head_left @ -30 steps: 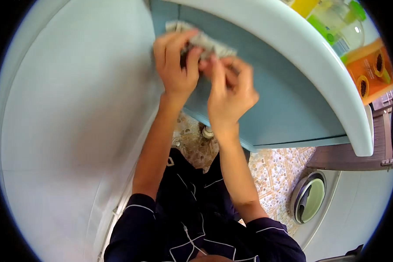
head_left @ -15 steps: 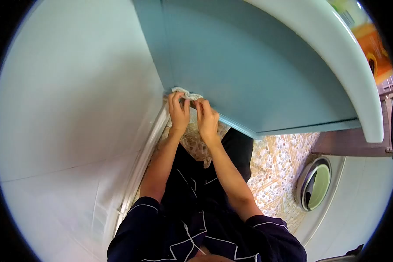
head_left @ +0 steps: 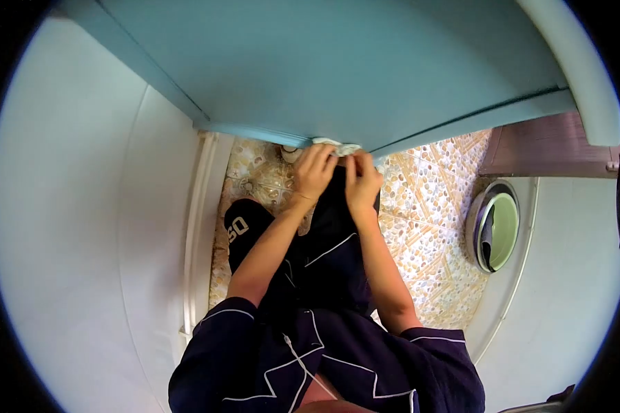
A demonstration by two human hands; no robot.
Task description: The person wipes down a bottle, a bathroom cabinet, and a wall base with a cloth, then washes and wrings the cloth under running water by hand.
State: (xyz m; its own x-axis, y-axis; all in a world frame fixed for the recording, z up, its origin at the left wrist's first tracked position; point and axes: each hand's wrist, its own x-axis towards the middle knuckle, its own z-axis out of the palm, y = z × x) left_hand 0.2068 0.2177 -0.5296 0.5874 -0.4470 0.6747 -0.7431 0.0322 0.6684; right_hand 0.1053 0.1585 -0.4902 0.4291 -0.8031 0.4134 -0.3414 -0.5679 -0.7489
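A white cloth (head_left: 348, 149) lies bunched against the lower edge of a blue cabinet (head_left: 310, 76). My left hand (head_left: 315, 171) grips the cloth's left part with bent fingers. At the cloth's right part, my right hand (head_left: 362, 182) has its fingers closed on it too. Both hands are side by side, near the right end of the cabinet's bottom edge. The fingertips are partly hidden by the cloth and the edge.
Pebble-patterned floor tiles (head_left: 420, 227) spread under the cabinet and around my legs. A pale green basin (head_left: 506, 230) with something dark in it stands at the right wall. On the left is a white wall (head_left: 83, 206) with a pipe (head_left: 198, 227) along its foot.
Both hands and the cloth have moved right along the cabinet's bottom edge, from its left corner toward its right end. The view has shifted as well.
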